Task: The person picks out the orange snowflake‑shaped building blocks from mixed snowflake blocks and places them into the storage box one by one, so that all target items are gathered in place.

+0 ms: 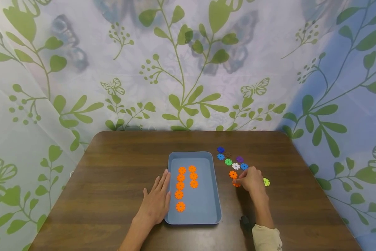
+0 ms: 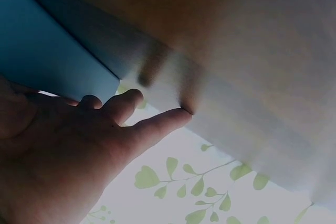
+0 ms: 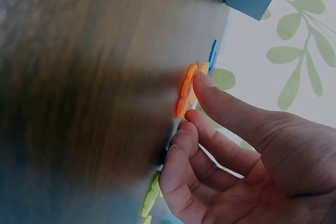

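My left hand (image 1: 155, 205) lies with straight fingers along the left wall of a blue-grey tray (image 1: 200, 216); in the left wrist view the hand (image 2: 68, 145) is beside the tray's side (image 2: 58, 51). Two columns of orange notched plastic discs (image 1: 180, 185) lie flat inside the tray. Right of it, my right hand (image 1: 252, 179) pinches an orange disc (image 1: 236, 183) at table level. The right wrist view shows thumb and index finger of the hand (image 3: 236, 145) at the edges of that disc (image 3: 185, 95). Another orange disc (image 1: 233, 174) lies just beyond it.
More discs lie on the brown table (image 1: 122, 157) past the right hand: blue (image 1: 220, 157), green (image 1: 228, 162), white (image 1: 235, 166), purple (image 1: 239, 159), brown (image 1: 227, 154). A yellow-green disc (image 1: 266, 182) sits right of that hand. A leaf-patterned curtain (image 1: 188, 69) hangs behind the table.
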`<state>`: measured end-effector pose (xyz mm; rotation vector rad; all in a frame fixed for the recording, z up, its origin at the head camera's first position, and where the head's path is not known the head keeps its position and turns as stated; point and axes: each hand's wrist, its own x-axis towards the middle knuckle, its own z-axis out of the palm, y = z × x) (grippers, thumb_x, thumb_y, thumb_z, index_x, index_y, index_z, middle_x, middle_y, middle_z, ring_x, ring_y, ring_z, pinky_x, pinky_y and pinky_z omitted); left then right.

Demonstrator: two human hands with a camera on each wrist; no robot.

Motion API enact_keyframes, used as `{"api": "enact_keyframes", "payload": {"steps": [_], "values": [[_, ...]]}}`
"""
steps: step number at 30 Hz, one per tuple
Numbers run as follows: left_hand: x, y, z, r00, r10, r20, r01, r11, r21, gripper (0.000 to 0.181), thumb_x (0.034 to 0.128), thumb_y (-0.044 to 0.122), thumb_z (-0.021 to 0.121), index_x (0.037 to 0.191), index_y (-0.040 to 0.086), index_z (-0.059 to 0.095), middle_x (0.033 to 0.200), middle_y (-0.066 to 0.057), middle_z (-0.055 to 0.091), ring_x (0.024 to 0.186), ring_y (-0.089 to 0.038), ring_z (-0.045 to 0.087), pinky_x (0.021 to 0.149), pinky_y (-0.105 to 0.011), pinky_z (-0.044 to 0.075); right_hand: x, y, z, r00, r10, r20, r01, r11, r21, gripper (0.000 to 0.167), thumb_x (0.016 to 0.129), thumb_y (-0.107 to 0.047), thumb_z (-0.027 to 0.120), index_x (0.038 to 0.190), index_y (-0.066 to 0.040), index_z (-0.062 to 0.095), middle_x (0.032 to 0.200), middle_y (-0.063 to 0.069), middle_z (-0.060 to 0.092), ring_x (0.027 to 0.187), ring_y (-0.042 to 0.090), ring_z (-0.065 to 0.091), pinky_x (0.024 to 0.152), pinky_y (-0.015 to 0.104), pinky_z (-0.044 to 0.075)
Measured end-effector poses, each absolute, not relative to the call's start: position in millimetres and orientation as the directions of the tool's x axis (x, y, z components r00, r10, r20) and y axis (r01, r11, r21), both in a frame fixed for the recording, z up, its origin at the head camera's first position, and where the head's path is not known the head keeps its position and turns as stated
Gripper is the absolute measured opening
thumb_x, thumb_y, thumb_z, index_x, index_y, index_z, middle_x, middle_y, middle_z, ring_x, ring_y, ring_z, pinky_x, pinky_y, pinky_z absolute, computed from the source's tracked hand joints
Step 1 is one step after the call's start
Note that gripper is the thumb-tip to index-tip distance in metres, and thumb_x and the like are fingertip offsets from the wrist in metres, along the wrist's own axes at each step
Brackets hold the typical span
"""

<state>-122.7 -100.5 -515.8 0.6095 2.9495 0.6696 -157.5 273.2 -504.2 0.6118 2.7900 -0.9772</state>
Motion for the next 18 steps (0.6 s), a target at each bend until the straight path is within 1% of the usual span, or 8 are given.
{"api": "enact_keyframes", "payload": {"steps": [6, 12, 18], "values": [[-124.3, -99.9, -515.6, -0.922, 0.386, 0.025, 0.360, 0.831, 0.424, 0.064, 0.1146, 0.023, 0.051, 0.172, 0.007, 0.026, 0.181, -0.007, 0.019, 0.160, -0.043, 0.031, 0.107, -0.090, 0.028, -158.5, 275.6, -502.4, -0.915, 0.311, -0.257, 0.403, 0.712, -0.575, 0.023, 0.088, -0.015, 0.091, 0.082, 0.001, 0.074, 0.085, 0.014, 0.067, 0.078, 0.030, 0.059, 0.067, 0.039, 0.052], [-125.1, -99.9, -516.0, -0.923, 0.385, 0.019, 0.356, 0.832, 0.426, 0.065, 0.1148, 0.024, 0.050, 0.172, 0.008, 0.025, 0.181, -0.006, 0.018, 0.161, -0.043, 0.030, 0.108, -0.089, 0.027, -157.0, 277.8, -503.4, -0.915, 0.302, -0.268, 0.404, 0.706, -0.582, 0.023, 0.090, -0.015, 0.089, 0.082, 0.000, 0.074, 0.086, 0.013, 0.066, 0.080, 0.030, 0.058, 0.069, 0.039, 0.052], [-124.1, -99.8, -517.5, -0.925, 0.380, 0.016, 0.350, 0.835, 0.424, 0.066, 0.1143, 0.025, 0.051, 0.172, 0.008, 0.025, 0.181, -0.007, 0.018, 0.161, -0.043, 0.030, 0.108, -0.089, 0.027, -151.1, 278.0, -503.1, -0.920, 0.308, -0.244, 0.392, 0.679, -0.621, 0.022, 0.091, -0.013, 0.088, 0.081, 0.000, 0.075, 0.081, 0.012, 0.066, 0.073, 0.026, 0.058, 0.062, 0.035, 0.051]]}}
